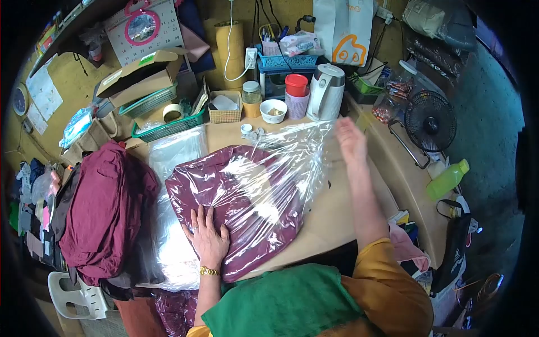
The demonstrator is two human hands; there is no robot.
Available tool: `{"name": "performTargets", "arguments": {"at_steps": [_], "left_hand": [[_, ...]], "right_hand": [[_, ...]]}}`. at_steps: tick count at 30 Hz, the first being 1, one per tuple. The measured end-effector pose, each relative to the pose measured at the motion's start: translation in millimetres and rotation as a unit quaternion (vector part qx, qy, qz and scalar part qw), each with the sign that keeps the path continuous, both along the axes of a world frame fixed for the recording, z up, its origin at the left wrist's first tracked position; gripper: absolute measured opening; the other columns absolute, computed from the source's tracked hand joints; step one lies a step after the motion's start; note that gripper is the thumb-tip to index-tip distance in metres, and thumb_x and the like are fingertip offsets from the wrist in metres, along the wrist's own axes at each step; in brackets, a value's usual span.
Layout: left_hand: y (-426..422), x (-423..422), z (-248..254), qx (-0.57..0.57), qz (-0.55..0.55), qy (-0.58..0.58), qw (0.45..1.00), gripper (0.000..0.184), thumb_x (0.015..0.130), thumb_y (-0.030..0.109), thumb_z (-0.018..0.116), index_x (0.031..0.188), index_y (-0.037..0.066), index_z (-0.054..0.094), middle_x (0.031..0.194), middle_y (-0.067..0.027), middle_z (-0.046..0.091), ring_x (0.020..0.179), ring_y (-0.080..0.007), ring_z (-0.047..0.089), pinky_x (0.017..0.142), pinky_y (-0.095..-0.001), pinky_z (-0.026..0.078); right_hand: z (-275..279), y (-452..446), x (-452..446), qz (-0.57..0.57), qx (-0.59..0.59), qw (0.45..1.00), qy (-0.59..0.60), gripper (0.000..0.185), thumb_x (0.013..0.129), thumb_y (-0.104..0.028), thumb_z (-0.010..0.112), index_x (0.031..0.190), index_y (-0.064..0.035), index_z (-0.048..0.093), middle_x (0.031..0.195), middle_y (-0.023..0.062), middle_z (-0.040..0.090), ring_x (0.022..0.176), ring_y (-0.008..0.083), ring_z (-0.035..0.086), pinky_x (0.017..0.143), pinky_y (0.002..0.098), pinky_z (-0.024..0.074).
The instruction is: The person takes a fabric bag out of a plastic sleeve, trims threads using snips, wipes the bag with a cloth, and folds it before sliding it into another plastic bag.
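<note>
A folded maroon garment lies inside a clear plastic bag on the table in front of me. My left hand, with a gold watch at the wrist, rests flat on the bagged garment near its lower left side, fingers spread. At the bag's far right end is my right hand, its fingers curled and closed at the plastic edge. The plastic is creased and drawn out toward that hand. Beside the garment, on the left, lies a stack of flat clear bags.
A heap of maroon cloth sits at the left. Along the back stand a green basket, a small bowl, a red-lidded container and a white kettle. A black fan and a green bottle are at the right.
</note>
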State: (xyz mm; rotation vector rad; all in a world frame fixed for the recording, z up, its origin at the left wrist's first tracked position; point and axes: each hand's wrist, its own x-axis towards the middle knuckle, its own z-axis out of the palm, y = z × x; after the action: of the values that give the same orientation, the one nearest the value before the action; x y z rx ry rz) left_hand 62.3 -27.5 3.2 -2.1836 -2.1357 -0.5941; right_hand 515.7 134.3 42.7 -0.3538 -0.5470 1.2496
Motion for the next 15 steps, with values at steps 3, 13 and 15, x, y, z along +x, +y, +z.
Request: {"name": "performTargets", "arguments": {"at_steps": [3, 13, 15], "left_hand": [[1.3, 0.3, -2.1, 0.010, -0.001, -0.010, 1.000, 0.063, 0.081, 0.030, 0.059, 0.141, 0.012, 0.048, 0.151, -0.0133, 0.040, 0.146, -0.0325, 0.026, 0.117, -0.0615, 0.007], [6.0, 8.1, 7.2, 0.020, -0.008, -0.062, 0.998, 0.068, 0.084, 0.044, 0.064, 0.139, 0.008, 0.048, 0.150, -0.0189, 0.039, 0.145, -0.0371, 0.025, 0.115, -0.0627, 0.008], [3.8, 32.7, 59.9, 0.048, -0.112, -0.166, 0.979, 0.090, 0.069, 0.050, 0.082, 0.135, 0.001, 0.047, 0.141, -0.0234, 0.045, 0.134, -0.0416, 0.038, 0.110, -0.0613, 0.024]], "right_hand": [[19.5, -18.9, -23.1, -0.256, -0.105, 0.922, -0.271, 0.042, 0.092, -0.018, 0.064, 0.128, 0.0012, 0.053, 0.114, 0.0139, 0.061, 0.101, 0.0229, 0.061, 0.095, 0.0324, 0.0476], [2.3, -40.8, -58.8, -0.038, -0.209, 0.836, -0.506, 0.056, 0.082, 0.002, 0.069, 0.131, -0.0014, 0.042, 0.102, 0.0098, 0.066, 0.085, 0.0121, 0.064, 0.070, 0.0247, 0.0516], [28.2, -41.1, -105.6, -0.080, -0.095, 0.878, -0.462, 0.055, 0.083, 0.006, 0.066, 0.132, -0.0014, 0.042, 0.093, 0.0055, 0.065, 0.080, 0.0087, 0.061, 0.066, 0.0217, 0.0499]]}}
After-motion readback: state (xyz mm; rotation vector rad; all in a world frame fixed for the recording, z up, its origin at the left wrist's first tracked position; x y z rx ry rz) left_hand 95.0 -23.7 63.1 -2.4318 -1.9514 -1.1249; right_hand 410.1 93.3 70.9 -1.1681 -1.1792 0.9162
